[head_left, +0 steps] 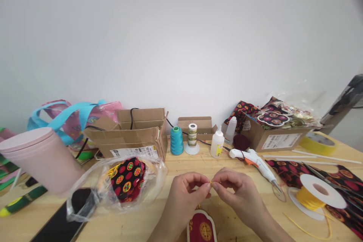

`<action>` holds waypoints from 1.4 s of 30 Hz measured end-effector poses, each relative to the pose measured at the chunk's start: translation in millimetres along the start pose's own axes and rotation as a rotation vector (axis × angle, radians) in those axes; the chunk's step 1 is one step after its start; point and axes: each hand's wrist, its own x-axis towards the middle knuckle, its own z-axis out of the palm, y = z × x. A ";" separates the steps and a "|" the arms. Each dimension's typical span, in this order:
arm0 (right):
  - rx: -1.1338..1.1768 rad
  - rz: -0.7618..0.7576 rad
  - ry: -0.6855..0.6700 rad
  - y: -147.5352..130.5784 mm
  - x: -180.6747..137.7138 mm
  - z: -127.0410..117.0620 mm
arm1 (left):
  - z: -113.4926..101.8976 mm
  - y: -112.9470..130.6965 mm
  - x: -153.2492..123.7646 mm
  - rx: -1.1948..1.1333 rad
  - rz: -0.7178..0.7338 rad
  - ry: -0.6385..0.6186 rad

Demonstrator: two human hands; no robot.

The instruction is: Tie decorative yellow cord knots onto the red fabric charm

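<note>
My left hand and my right hand meet above the table, thumbs and forefingers pinched together. Between the fingertips shows a tiny piece of yellow cord; most of it is hidden by the fingers. Just below hangs or lies a dark red fabric pendant with a pale edge and a gold round emblem, a bit of yellow cord at its top. To the right, a white spool of yellow cord rests on patterned cloth, a loose end trailing over the wood.
Behind my hands stand a teal thread cone, a ribbon-roll stand, a glue bottle and a white glue gun. Cardboard boxes line the wall. A plastic bag, phone and pink tumbler lie left; scissors right.
</note>
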 end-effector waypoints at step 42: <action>0.471 0.269 -0.129 -2.4 0.7 -2.1 | -3.7 -2.3 0.3 0.030 0.085 -0.027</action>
